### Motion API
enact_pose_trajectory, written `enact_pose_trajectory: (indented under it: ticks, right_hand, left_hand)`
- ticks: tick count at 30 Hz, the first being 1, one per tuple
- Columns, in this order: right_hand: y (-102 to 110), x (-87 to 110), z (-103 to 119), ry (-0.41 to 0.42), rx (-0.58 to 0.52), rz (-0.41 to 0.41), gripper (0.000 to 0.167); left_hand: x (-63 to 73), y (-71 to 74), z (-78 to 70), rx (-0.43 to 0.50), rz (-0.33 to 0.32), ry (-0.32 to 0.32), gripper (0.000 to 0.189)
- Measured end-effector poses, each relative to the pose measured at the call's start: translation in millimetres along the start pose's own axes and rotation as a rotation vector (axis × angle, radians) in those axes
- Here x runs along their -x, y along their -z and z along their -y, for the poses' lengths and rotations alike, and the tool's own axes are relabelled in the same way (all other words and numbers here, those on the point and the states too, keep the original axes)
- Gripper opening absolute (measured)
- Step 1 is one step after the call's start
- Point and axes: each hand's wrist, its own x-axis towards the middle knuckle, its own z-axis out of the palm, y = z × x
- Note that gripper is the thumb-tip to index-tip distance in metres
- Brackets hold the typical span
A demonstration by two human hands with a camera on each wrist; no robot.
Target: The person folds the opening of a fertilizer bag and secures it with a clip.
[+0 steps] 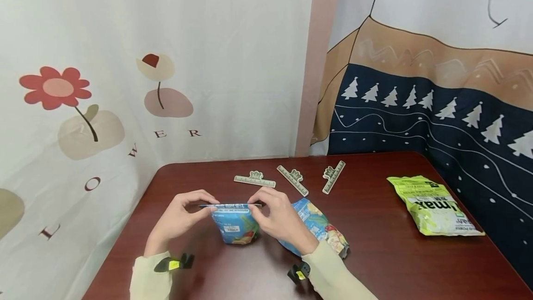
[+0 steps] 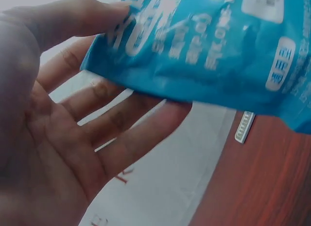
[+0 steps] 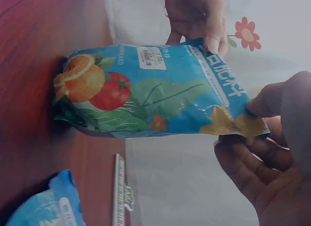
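Note:
A blue bag (image 1: pixel 235 226) printed with fruit and vegetables stands upright on the table, its top edge folded over. My left hand (image 1: pixel 183 214) pinches one top corner between thumb and fingers. At the other corner my right hand (image 1: pixel 276 212) pinches the edge the same way. In the right wrist view the bag (image 3: pixel 146 90) shows an orange, a tomato and a white barcode label. The left wrist view has the thumb (image 2: pixel 97 17) on the printed face and the other fingers behind it. A second blue bag (image 1: pixel 320 228) lies flat behind my right forearm.
Three clips with ruler-like bars, a left one (image 1: pixel 255 179), a middle one (image 1: pixel 293 180) and a right one (image 1: pixel 333 177), lie along the back of the dark red table (image 1: pixel 374 263). A yellow-green bag (image 1: pixel 435 207) lies at the right. Printed curtains (image 1: pixel 241 82) hang behind.

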Motion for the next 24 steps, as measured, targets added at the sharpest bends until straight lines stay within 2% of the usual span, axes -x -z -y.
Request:
enact_pose_trajectory:
  ticks: [5, 11, 14, 24]
  right_hand:
    - [-0.1, -9.4, 6.9, 0.014, 0.073, 0.056, 0.007]
    - [-4.0, -19.0, 14.2, 0.044, 0.173, 0.128, 0.008]
    - [-6.7, -22.0, 14.8, 0.067, 0.198, 0.137, 0.008]
    - [-11.9, -24.5, 11.7, 0.071, 0.209, 0.123, 0.004]
  left_hand:
    - [-6.1, -11.2, -11.0, -0.065, -0.023, -0.032, 0.011]
    - [-12.8, -22.4, -19.6, -0.138, -0.031, -0.104, 0.015]
    - [-13.8, -25.3, -22.6, -0.150, -0.031, -0.139, 0.015]
    - [-14.8, -29.4, -25.5, -0.169, -0.053, -0.179, 0.014]
